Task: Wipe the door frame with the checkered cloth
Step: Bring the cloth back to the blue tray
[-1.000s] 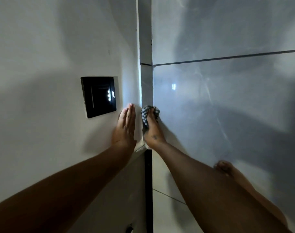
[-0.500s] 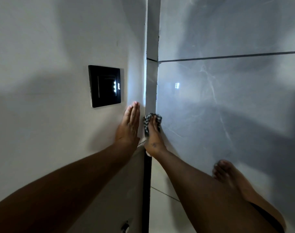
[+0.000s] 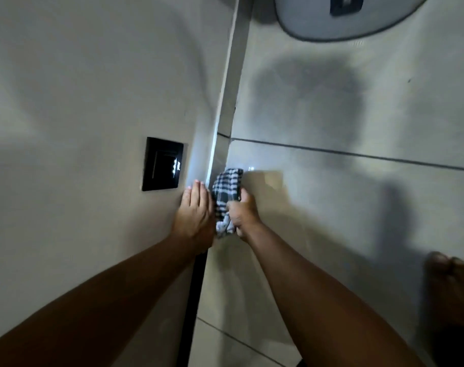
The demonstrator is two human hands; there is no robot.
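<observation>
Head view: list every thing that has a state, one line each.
checkered cloth: bunched, gripped, pressed to the frame.
right hand: closed on the cloth.
left hand: open, flat on the wall.
door frame: vertical strip, cloth against its lower part.
black switch panel: small lights lit.

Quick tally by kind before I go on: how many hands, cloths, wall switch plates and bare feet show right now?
Hands: 2, left hand flat on the wall, right hand gripping the cloth
Checkered cloth: 1
Black switch plate: 1
Bare foot: 1
Total: 5
</observation>
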